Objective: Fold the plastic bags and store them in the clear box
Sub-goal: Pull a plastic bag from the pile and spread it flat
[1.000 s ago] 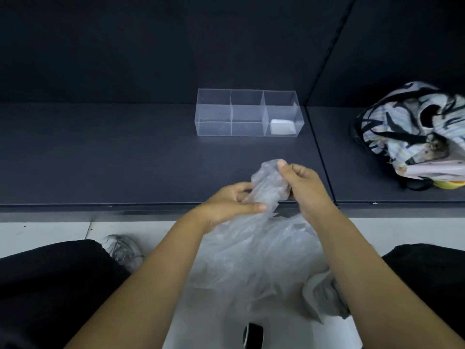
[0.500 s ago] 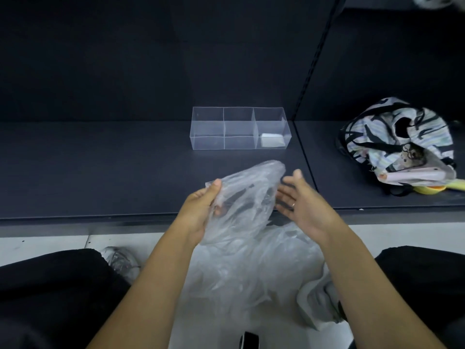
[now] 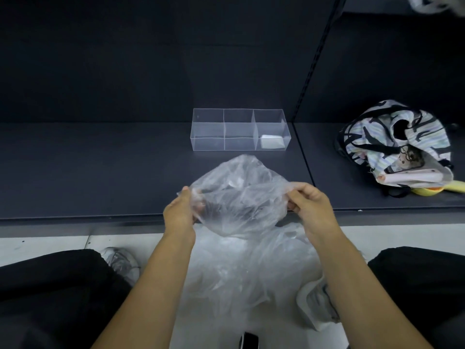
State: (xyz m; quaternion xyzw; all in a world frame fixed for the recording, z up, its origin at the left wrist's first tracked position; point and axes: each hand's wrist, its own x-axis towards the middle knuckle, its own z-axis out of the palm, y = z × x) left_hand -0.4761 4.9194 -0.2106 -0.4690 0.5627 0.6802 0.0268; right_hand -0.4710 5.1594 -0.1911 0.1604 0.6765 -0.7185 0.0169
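Clear, crinkled plastic fills the middle of the scene: a thin plastic bag [image 3: 239, 195] is stretched between a person's two hands, held in the air over the front edge of a dark shelf [image 3: 100, 172]. The left hand [image 3: 180, 212] pinches the bag's left edge, thumb pressed against the film; the right hand [image 3: 312, 210] grips the right edge, fingers curled round a bunched fold. The bag is see-through and heavily wrinkled — its upper part puffs into a loose dome, its lower part sags between the hands.

Beneath it, on the pale floor [image 3: 45, 244] between the person's knees, lies a heap of more clear bags [image 3: 251, 268], with a light shoe [image 3: 120, 263] to its left and another shoe [image 3: 317, 306] to its right. Farther back on the shelf stands the clear box [image 3: 208, 143], divided into three compartments in a row — a small white folded bundle [image 3: 271, 141] lies in the right-hand one. A striped cloth bag [image 3: 395, 144] slumps on the shelf to the right, well apart from the box.
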